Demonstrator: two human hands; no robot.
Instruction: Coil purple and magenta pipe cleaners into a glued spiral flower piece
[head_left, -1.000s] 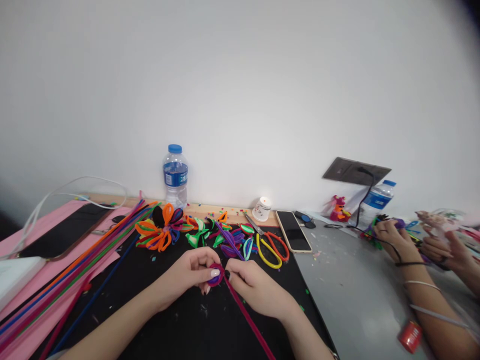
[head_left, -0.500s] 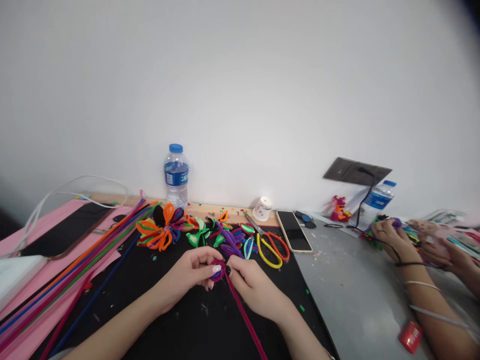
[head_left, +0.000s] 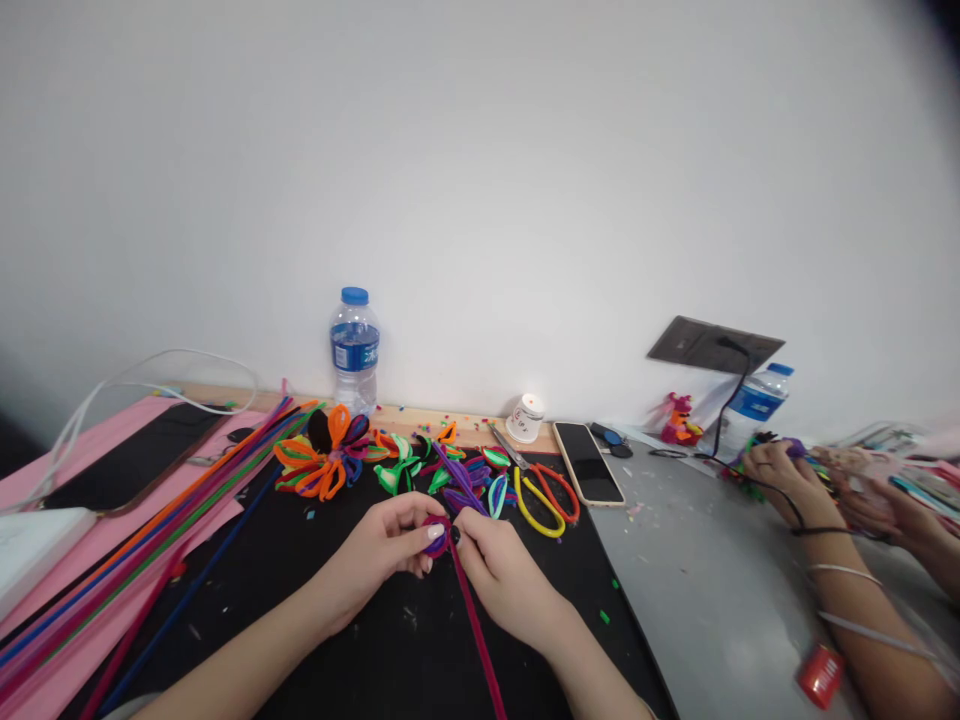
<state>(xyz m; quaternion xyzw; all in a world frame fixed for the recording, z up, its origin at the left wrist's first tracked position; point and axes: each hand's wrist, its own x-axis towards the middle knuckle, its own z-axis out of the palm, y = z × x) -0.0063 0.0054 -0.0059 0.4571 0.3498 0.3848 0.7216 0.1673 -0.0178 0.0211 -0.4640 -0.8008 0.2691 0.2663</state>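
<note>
Between thumb and fingers my left hand (head_left: 394,540) pinches a small purple and magenta pipe-cleaner coil (head_left: 436,538). Right beside it, my right hand (head_left: 502,565) is closed on the magenta pipe cleaner (head_left: 474,625), whose long tail hangs down toward the front edge of view. The fingertips of both hands nearly meet at the coil. Just behind them lie purple pipe-cleaner petals (head_left: 463,485) and green-and-white petals (head_left: 397,470). An orange pipe-cleaner flower (head_left: 330,455) rests to the left of these.
Scissors (head_left: 540,498) with yellow and red handles and a phone (head_left: 589,465) lie right of the petals. A paper cup (head_left: 525,417) and a water bottle (head_left: 355,350) stand by the wall. Long pipe cleaners (head_left: 180,530) spread at left. A co-worker's hands (head_left: 795,490) work at right.
The magenta tail has swung slightly left at its lower end. Both my hands keep nearly the same place around the coil.
</note>
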